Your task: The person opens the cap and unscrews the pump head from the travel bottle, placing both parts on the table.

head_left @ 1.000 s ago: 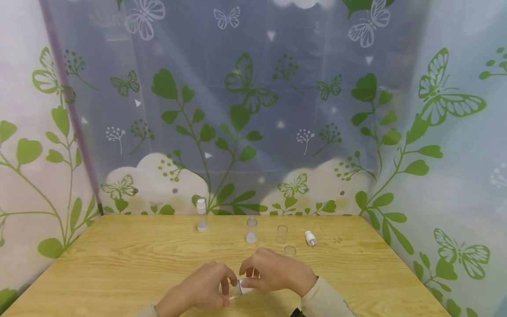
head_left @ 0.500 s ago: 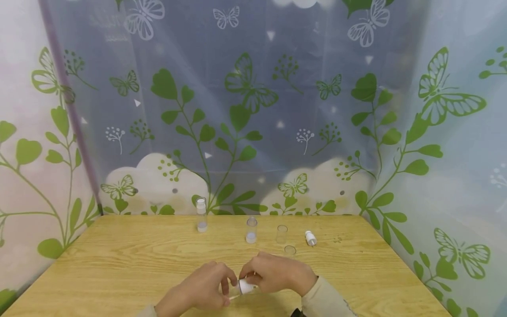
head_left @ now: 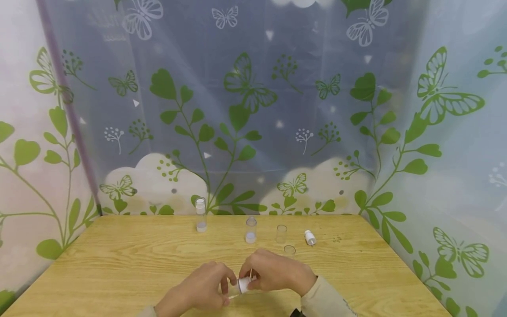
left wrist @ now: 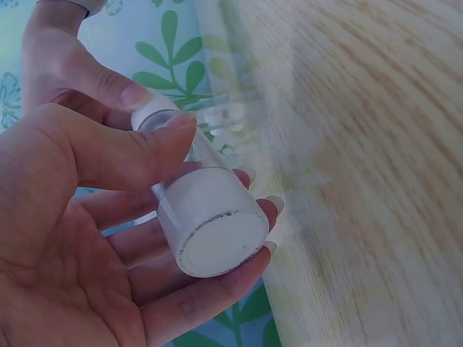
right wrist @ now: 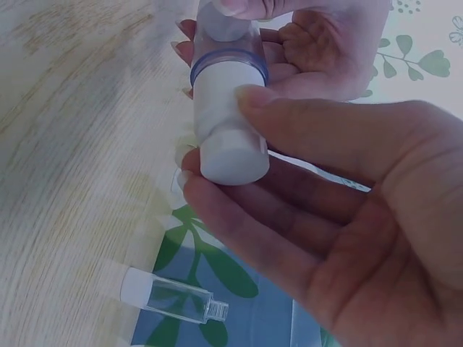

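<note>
My left hand [head_left: 206, 284] holds a small clear bottle with a white base [left wrist: 213, 217], tilted just above the table. Its thumb presses the upper part while the fingers support the base from the other side, in the left wrist view. On the bottle's neck end sits a white pump top [right wrist: 228, 101], which my right hand [head_left: 275, 273] pinches between thumb and fingers. The pump's narrower end points toward the right palm. A clear bluish rim lies where pump and bottle meet; the join inside is hard to make out.
Along the back of the wooden table [head_left: 130, 255] stand a capped bottle [head_left: 201, 215] and an uncapped bottle [head_left: 251, 231]. To their right are a clear cap [head_left: 281, 235], another clear cap [head_left: 289, 250] and a white pump top lying on its side [head_left: 310, 238].
The right fingers and thumb shift around the white pump top: it was more exposed half a second ago, and the thumb now lies against it again. The left hand stays nearly still.
</note>
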The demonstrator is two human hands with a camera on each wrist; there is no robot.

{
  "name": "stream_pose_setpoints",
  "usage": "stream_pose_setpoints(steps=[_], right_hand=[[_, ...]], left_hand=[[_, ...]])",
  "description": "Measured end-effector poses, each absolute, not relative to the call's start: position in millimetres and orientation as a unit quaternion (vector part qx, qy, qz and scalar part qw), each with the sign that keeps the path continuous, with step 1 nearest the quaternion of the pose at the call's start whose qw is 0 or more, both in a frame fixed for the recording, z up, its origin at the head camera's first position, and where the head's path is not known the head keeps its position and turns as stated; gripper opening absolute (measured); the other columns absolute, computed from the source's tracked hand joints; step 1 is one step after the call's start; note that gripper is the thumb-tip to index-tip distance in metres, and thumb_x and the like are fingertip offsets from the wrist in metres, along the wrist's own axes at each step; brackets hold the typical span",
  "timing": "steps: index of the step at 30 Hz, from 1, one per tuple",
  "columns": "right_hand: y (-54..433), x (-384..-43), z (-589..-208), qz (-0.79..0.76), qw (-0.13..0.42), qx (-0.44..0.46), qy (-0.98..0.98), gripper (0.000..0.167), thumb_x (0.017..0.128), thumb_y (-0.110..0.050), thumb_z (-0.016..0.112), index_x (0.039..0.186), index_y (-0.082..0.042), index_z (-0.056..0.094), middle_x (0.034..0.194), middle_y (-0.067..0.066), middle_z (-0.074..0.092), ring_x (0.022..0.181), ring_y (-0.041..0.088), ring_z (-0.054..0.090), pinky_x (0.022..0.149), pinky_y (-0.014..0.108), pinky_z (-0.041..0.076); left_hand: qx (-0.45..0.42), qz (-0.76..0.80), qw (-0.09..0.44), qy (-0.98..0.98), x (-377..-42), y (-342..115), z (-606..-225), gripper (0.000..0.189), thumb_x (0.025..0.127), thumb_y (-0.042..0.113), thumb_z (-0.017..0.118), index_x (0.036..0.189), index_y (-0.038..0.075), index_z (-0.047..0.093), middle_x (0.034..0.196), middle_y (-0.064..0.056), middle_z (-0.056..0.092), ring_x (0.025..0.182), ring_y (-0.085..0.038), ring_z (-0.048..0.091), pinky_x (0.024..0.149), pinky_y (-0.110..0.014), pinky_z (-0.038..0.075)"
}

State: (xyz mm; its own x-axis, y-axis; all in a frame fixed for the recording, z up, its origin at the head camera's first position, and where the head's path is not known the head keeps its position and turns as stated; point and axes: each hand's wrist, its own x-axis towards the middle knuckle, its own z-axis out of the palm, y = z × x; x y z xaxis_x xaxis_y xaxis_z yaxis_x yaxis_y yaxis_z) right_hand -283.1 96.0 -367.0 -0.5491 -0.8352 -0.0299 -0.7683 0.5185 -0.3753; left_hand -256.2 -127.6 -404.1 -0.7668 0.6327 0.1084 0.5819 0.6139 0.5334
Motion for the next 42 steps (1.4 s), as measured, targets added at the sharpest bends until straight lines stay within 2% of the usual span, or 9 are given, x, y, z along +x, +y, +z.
stream_pose_setpoints(steps=[8, 14, 20, 24, 34, 38, 42], right_hand=[[93.5, -281.5, -365.7, -0.149, 0.088, -0.454, 0.874, 0.02, 0.087, -0.005, 0.08, 0.106, -0.014, 0.081, 0.098, -0.007, 0.078, 0.079, -0.007, 0.063, 0.071, 0.01, 0.05], [94.3, -282.4, -366.6, -0.157, 0.092, -0.453, 0.873, 0.021, 0.087, -0.007, 0.081, 0.107, -0.014, 0.08, 0.1, -0.007, 0.078, 0.083, -0.006, 0.065, 0.074, 0.01, 0.052], [98.9, -284.3, -367.2, -0.179, 0.087, -0.457, 0.867, 0.016, 0.097, -0.01, 0.07, 0.111, -0.011, 0.078, 0.107, -0.002, 0.079, 0.087, -0.004, 0.069, 0.076, 0.011, 0.053], [101.2, -285.4, -368.0, -0.18, 0.084, -0.463, 0.864, 0.018, 0.103, -0.012, 0.062, 0.112, -0.011, 0.077, 0.107, -0.001, 0.079, 0.086, -0.004, 0.069, 0.075, 0.011, 0.053], [100.5, -285.7, -369.9, -0.181, 0.126, -0.434, 0.874, 0.021, 0.105, -0.012, 0.058, 0.113, -0.014, 0.077, 0.101, -0.006, 0.077, 0.07, -0.006, 0.058, 0.07, 0.013, 0.05], [100.0, -286.0, -370.5, -0.183, 0.131, -0.437, 0.871, 0.022, 0.105, -0.013, 0.058, 0.116, -0.012, 0.077, 0.105, -0.005, 0.078, 0.076, -0.006, 0.062, 0.072, 0.013, 0.051], [99.9, -286.2, -370.9, -0.187, 0.142, -0.437, 0.868, 0.023, 0.105, -0.012, 0.058, 0.119, -0.012, 0.076, 0.109, -0.005, 0.078, 0.082, -0.006, 0.065, 0.076, 0.013, 0.052]], left_hand=[[0.331, 0.274, 0.04, 0.902, -254.5, -128.0, -402.0, 0.033, 0.07, 0.003, 0.086, 0.102, 0.007, 0.077, 0.074, 0.006, 0.074, 0.075, -0.009, 0.066, 0.069, -0.026, 0.056], [0.331, 0.281, 0.043, 0.9, -255.6, -127.9, -402.4, 0.034, 0.069, 0.002, 0.085, 0.101, 0.006, 0.077, 0.073, 0.005, 0.075, 0.073, -0.01, 0.067, 0.066, -0.025, 0.055], [0.336, 0.275, 0.036, 0.9, -255.6, -128.3, -402.7, 0.034, 0.069, 0.002, 0.084, 0.102, 0.006, 0.077, 0.074, 0.004, 0.075, 0.074, -0.01, 0.068, 0.071, -0.031, 0.06], [0.337, 0.272, 0.034, 0.9, -255.1, -128.3, -402.2, 0.034, 0.069, 0.002, 0.084, 0.102, 0.006, 0.077, 0.075, 0.004, 0.075, 0.074, -0.011, 0.069, 0.072, -0.033, 0.061], [0.334, 0.272, 0.034, 0.902, -255.8, -128.1, -401.9, 0.033, 0.069, 0.003, 0.085, 0.101, 0.008, 0.077, 0.075, 0.005, 0.075, 0.074, -0.011, 0.067, 0.068, -0.026, 0.056], [0.335, 0.271, 0.033, 0.902, -256.0, -128.4, -402.3, 0.033, 0.069, 0.003, 0.085, 0.102, 0.008, 0.077, 0.075, 0.006, 0.075, 0.075, -0.011, 0.067, 0.068, -0.027, 0.057], [0.333, 0.269, 0.033, 0.903, -255.1, -128.7, -401.9, 0.034, 0.07, 0.004, 0.085, 0.103, 0.008, 0.077, 0.075, 0.006, 0.075, 0.078, -0.012, 0.067, 0.072, -0.034, 0.059]])
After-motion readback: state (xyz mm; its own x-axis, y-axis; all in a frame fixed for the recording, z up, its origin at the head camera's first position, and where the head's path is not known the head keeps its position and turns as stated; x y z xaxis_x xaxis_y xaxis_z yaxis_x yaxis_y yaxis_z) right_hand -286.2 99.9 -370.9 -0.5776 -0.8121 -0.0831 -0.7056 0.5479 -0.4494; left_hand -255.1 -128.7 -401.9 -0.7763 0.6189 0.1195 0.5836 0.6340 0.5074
